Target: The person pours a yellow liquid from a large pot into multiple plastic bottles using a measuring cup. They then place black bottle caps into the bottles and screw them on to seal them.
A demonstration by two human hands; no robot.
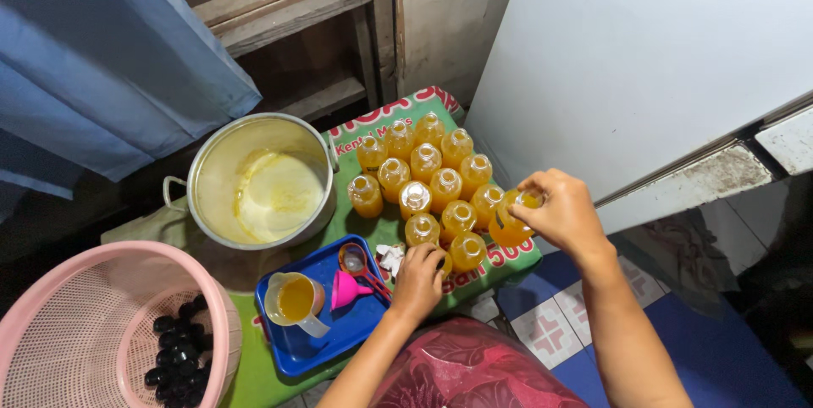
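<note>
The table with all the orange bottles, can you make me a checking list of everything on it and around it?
Surface: low table under a green printed plastic cover.
Job's things: a cluster of small clear plastic bottles of orange liquid, uncapped as far as seen; one tilted bottle at the cluster's right edge.
Clutter: big metal pot, almost empty with yellow residue; blue plastic tray holding a jug of orange liquid, a pink funnel and a small strainer; pink plastic basket holding black caps.
Grippers: left hand rests at the cluster's near edge; right hand grips the tilted bottle.
Cables: nothing seen.
Surroundings: blue curtain, wooden shelving, white panel, blue tiled floor.
</note>
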